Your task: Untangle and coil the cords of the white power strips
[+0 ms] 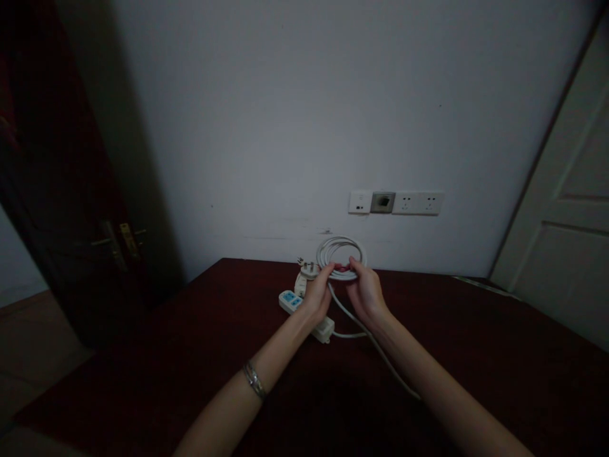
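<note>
Pinching the coiled white cable (342,276) — left hand (318,294) and right hand (370,295), fingers (356,264) closed on its near edge

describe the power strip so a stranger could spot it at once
Find the dark red table against the wall. Below the left hand, partly hidden, lies the long white power strip. Blue patches at one end set it apart from the coil and plug nearby.

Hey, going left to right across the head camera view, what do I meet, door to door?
Dark door, bracelet, left hand, coiled white cable, right hand, rightmost wall socket, pale door.
</note>
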Action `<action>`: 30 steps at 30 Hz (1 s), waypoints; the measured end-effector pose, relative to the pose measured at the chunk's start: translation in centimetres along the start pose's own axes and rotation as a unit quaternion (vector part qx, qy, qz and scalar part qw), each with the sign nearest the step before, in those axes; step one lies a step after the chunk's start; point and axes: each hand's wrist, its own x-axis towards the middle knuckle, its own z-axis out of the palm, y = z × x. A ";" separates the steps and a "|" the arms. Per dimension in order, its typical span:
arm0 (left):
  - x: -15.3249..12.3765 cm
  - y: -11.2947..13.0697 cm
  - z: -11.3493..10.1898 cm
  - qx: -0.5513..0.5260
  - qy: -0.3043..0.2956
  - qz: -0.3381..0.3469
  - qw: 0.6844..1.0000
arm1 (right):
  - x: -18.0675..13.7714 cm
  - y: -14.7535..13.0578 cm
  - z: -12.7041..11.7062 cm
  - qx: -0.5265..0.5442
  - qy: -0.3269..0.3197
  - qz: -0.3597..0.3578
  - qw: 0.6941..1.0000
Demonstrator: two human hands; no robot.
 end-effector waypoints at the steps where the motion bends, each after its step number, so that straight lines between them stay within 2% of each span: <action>1: 0.2 0.4 0.0 0.001 0.006 -0.008 1.000 | -0.1 -0.1 -0.3 -0.033 -0.012 0.016 0.999; 5: 1.0 1.9 -0.4 0.014 -0.005 -0.037 0.999 | -0.5 -0.3 -1.9 -0.165 -0.060 0.045 0.983; 8: 1.8 2.9 -0.5 0.028 -0.033 -0.055 0.998 | -0.9 -0.2 -3.7 -0.250 -0.136 0.069 0.956; 11: 2.4 4.2 -0.5 0.027 -0.061 -0.041 0.997 | -1.4 -0.5 -5.7 -0.348 -0.244 0.150 0.892; 14: 2.7 5.6 -0.4 0.041 -0.111 -0.058 0.991 | -1.8 -1.7 -7.3 -0.412 -0.330 0.211 0.823; 17: 2.6 6.9 -0.3 0.071 -0.158 -0.102 0.980 | -1.7 -3.5 -8.4 -0.407 -0.368 0.272 0.791; 21: 2.5 8.5 -0.3 0.164 -0.175 -0.167 0.956 | -0.7 -6.3 -9.6 -0.433 -0.410 0.320 0.736; 24: 2.5 9.4 -0.3 0.274 -0.176 -0.153 0.933 | 0.1 -8.0 -10.2 -0.494 -0.414 0.280 0.711; 28: 2.2 9.4 0.0 0.389 -0.158 -0.126 0.899 | 1.3 -8.9 -10.5 -0.555 -0.363 0.176 0.728; 30: 2.1 9.0 0.3 0.405 -0.133 -0.139 0.894 | 2.1 -8.9 -10.5 -0.589 -0.341 0.132 0.720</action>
